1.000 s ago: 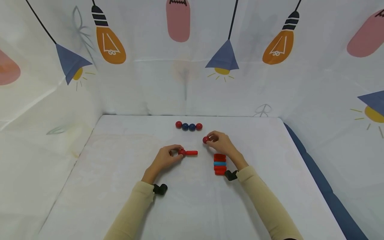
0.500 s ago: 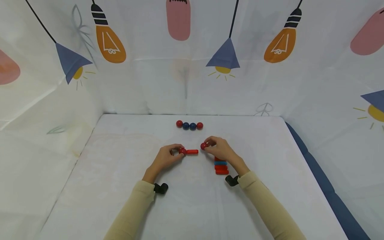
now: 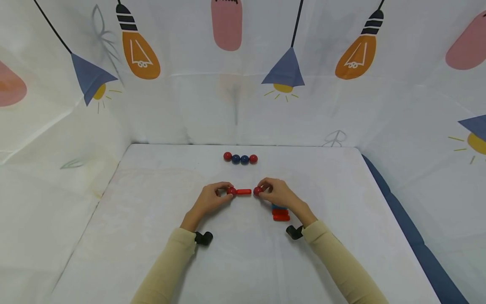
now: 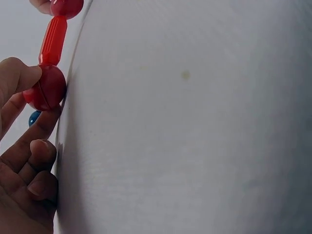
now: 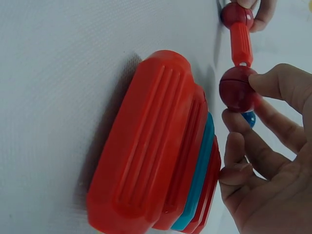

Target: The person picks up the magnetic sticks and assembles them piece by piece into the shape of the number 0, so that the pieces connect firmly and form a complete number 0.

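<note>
My left hand [image 3: 213, 196] pinches a red ball [image 3: 232, 192] between thumb and fingers, low over the white tabletop. A short ridged red rod [image 3: 244, 192] sticks out to the right from that ball, touching it. At the rod's other end, my right hand [image 3: 280, 193] pinches a second red ball [image 3: 257, 191] in its fingertips. Only a sliver separates this ball from the rod in the head view; in the right wrist view a small shiny tip shows between the red rod [image 5: 241, 44] and the near ball [image 5: 236, 89]. Whether they touch, I cannot tell.
Farther back, two red balls and two dark blue balls [image 3: 236, 159] lie in a row. Beside my right wrist several ridged rods lie side by side, red rods [image 5: 144, 141] and one blue rod [image 5: 197, 170], partly covered by the hand in the head view.
My right hand has brought its red ball toward me and slightly left, down to the rod's free end. The left hand keeps its ball and rod in place.
</note>
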The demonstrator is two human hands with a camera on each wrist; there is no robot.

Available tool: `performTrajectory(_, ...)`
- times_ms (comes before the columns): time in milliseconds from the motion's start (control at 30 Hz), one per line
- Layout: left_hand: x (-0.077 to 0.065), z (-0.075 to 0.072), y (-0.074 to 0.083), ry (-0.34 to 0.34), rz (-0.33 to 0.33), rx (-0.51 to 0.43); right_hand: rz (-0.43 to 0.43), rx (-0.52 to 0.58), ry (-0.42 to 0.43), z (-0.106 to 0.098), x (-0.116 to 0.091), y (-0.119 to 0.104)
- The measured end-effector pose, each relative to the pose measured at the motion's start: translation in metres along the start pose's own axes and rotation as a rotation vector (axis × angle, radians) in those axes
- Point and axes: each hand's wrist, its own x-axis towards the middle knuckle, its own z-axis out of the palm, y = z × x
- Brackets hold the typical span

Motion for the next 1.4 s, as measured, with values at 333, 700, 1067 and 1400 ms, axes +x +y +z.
performTrajectory(333, -0.002, -0.001, 0.001, 0.006, 0.005, 0.005, -0.004, -0.024, -0.013, 0.001, 0.001, -0.005)
performTrajectory(700, -0.002, -0.001, 0.001, 0.013, -0.006, 0.008, 0.009, -0.038, -0.078, 0.002, 0.001, -0.009)
performTrajectory(1067, -0.003, 0.001, 0.001, 0.006, -0.013, 0.005, 0.020, -0.072, -0.064, 0.003, 0.005, -0.013)
performTrajectory(1400, -0.002, 0.002, 0.008, 0.022, 0.015, 0.016, 0.050, -0.069, -0.037, 0.003, 0.011, -0.009)
